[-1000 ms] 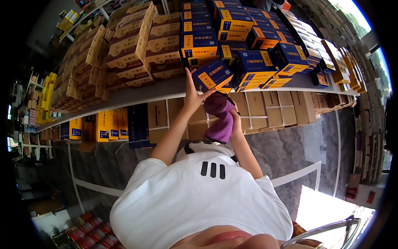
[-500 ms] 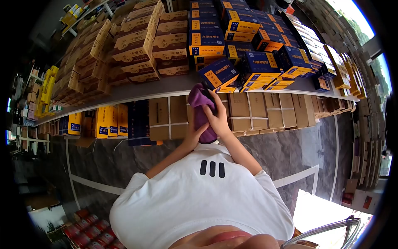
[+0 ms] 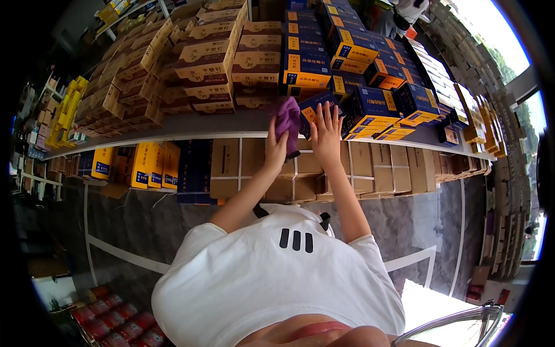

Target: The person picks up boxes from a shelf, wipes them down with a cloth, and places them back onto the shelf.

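My left hand is closed around a bunched purple cloth, which has a dark edge at its lower end. The cloth hangs at the front edge of the shelf. My right hand is open, its fingers stretched out over the front of a tilted blue and orange box. The fingertips appear to touch this box and hide part of it. Right of that hand, more blue and orange boxes stand stacked.
Brown and cream cartons are piled on the left of the grey shelf. Strapped cardboard boxes and yellow boxes sit beneath it. Red packages lie at lower left. Another person is at the far back.
Both hands have moved forward and apart. My right hand has let go of the purple cloth and reached onto the tilted box; my left hand keeps the cloth and has raised it.
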Demonstrator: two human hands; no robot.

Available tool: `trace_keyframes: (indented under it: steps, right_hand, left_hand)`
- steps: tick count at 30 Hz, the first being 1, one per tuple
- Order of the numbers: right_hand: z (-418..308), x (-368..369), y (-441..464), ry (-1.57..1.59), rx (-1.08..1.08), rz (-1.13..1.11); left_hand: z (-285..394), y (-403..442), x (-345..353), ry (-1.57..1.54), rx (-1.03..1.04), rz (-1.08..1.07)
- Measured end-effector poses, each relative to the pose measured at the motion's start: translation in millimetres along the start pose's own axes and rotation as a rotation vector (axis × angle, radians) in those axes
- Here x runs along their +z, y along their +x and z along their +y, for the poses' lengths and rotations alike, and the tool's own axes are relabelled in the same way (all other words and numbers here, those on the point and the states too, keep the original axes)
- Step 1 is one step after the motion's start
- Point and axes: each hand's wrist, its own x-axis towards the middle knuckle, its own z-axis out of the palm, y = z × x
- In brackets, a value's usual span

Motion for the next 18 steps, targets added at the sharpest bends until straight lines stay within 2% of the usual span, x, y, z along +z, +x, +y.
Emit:
trace_keyframes:
  steps: [2,4,6,9,10,12,15,18]
  right_hand:
    - [0,2,-2,-0.026,0.004,-0.018]
    - [0,3,-1,0.001,0.012,-0.034]
    - [-1,2,-1,-0.001,0.005,-0.017]
    - [-3,-4,0,0.047,0.017,-0.028]
    - [-3,-7,-1,0.08,0.02,-0.044]
    - [-1,-3,-2,0.075,0.035,-0.04]
    - [0,1,-2,-0.016,0.008,-0.012]
    - [2,4,-2,-0.038,-0.005,-0.001]
  left_hand:
    - [-8,-6,15,-0.001,0.039,-0.01]
    - [-6,-24,14,0.141,0.058,-0.084]
    - [-13,-49,9,0.135,0.048,-0.177]
    - [-7,-55,-4,0.051,-0.038,-0.128]
    - [-4,-51,-10,0.13,-0.023,-0.051]
    - [2,-28,-19,-0.018,0.004,0.043]
    - [21,14,-38,0.095,-0.139,-0.034]
    - [29,56,-47,0.148,-0.226,-0.267]
